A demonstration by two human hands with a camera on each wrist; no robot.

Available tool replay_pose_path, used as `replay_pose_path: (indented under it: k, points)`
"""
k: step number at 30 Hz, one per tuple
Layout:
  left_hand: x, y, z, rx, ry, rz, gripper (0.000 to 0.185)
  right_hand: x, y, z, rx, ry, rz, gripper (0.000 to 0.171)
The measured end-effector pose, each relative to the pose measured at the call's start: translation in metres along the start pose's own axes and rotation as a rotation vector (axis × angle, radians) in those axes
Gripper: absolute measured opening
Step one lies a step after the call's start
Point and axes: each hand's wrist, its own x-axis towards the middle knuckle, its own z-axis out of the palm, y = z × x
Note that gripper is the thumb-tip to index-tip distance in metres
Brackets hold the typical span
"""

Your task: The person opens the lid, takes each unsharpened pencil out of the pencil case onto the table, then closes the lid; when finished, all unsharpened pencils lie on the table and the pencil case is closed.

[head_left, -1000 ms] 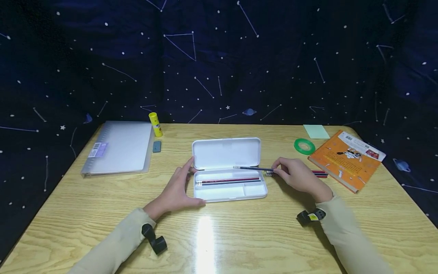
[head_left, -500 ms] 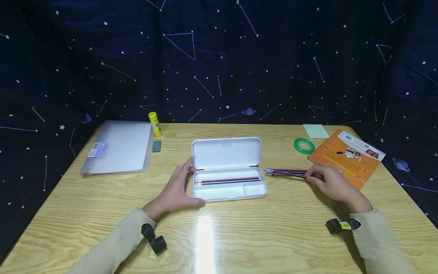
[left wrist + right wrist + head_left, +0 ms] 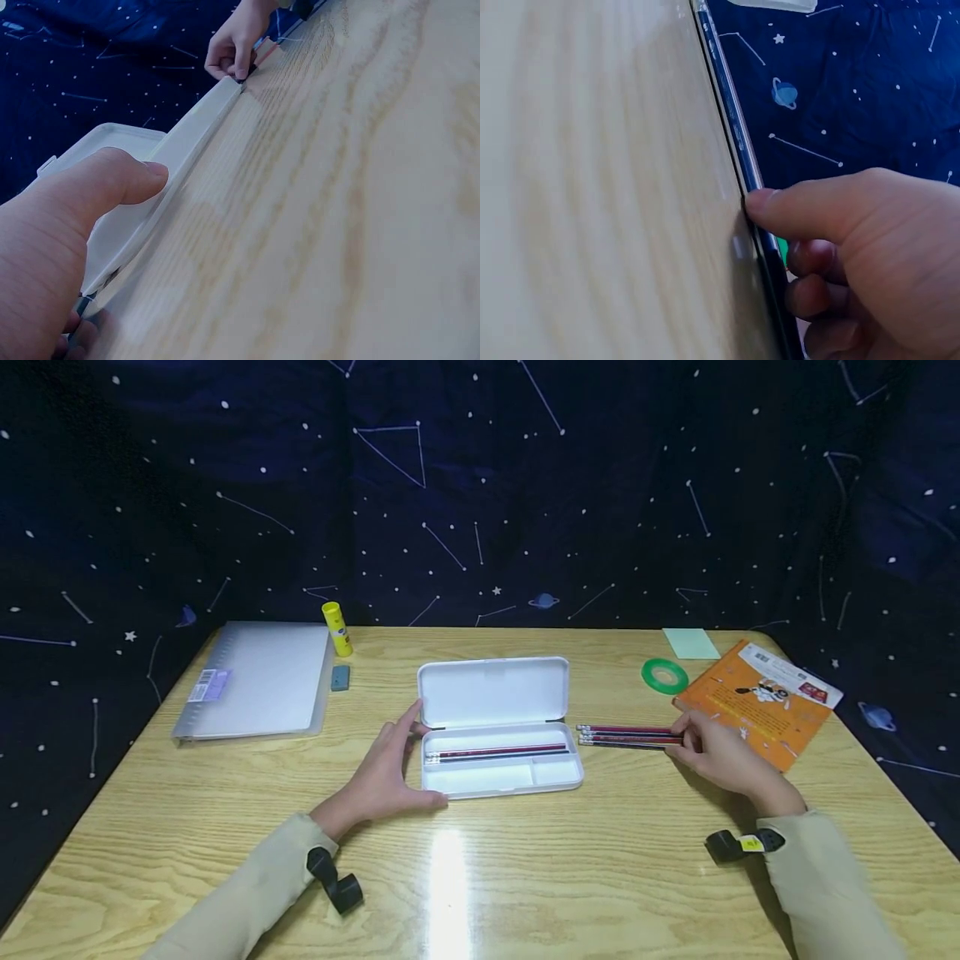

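Observation:
A white pencil case point(image 3: 480, 778) lies with its lid raised on the table. Inside its long compartment are a red pencil point(image 3: 510, 750) and a dark one. My left hand point(image 3: 378, 772) grips the case's left end, thumb on the front edge and fingers behind. To the right of the case, several red and dark pencils point(image 3: 626, 737) lie side by side, their metal-capped ends toward it. My right hand point(image 3: 723, 762) pinches a dark pencil point(image 3: 727, 105) of that bunch near its far right end; the hand hides the pencils' right ends.
An orange book point(image 3: 765, 702), a green tape roll point(image 3: 651, 686) and pale green sticky notes point(image 3: 690, 643) lie back right. At the left are a clear-covered notebook point(image 3: 262, 685), a yellow glue stick point(image 3: 337, 629) and a grey eraser point(image 3: 341, 677).
My right hand has carried a dark pencil rightward from over the case to the bunch. That pencil has swung from a slant into line with the others. The left hand keeps its grip.

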Motion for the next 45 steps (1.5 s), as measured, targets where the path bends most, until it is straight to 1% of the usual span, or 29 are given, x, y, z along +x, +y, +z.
replay_pose_path:
  k: [2, 5, 10, 13, 18, 25, 28, 32, 36, 39, 45]
  points:
    - [0.000, 0.000, 0.000, 0.000, -0.001, 0.001, 0.131, 0.002, 0.001, 0.000, -0.001, 0.025, -0.005, 0.030]
    - [0.000, 0.000, 0.000, -0.005, -0.002, 0.004, 0.131, 0.005, 0.003, 0.000, 0.008, 0.049, -0.022, 0.034]
    - [-0.001, 0.000, 0.000, -0.001, 0.000, 0.006, 0.132, 0.013, -0.002, 0.002, 0.006, 0.061, -0.049, 0.029]
    - [-0.001, 0.000, 0.000, 0.002, 0.001, 0.007, 0.132, 0.022, -0.011, 0.006, 0.009, 0.040, -0.056, 0.025]
    - [-0.001, 0.000, -0.001, -0.003, 0.000, 0.003, 0.132, 0.038, -0.033, 0.018, 0.025, -0.001, -0.051, 0.020]
    - [-0.001, 0.000, 0.000, 0.003, 0.001, 0.003, 0.131, 0.056, -0.068, 0.035, 0.108, -0.039, -0.163, 0.011]
    - [-0.001, 0.001, 0.000, 0.002, -0.001, 0.003, 0.131, 0.061, -0.083, 0.041, 0.124, -0.060, -0.200, 0.011]
    - [0.000, 0.002, 0.000, 0.003, -0.005, -0.004, 0.130, 0.065, -0.099, 0.047, 0.136, -0.108, -0.227, 0.013]
    - [0.000, 0.001, 0.000, 0.010, -0.005, -0.009, 0.130, 0.069, -0.110, 0.054, 0.136, -0.151, -0.242, 0.010]
    - [0.001, 0.001, 0.000, 0.013, -0.005, -0.007, 0.130, 0.072, -0.113, 0.059, 0.122, -0.168, -0.251, 0.006]
    - [0.000, -0.001, 0.000, 0.010, -0.004, -0.004, 0.131, 0.079, -0.121, 0.067, 0.111, -0.160, -0.287, 0.007]
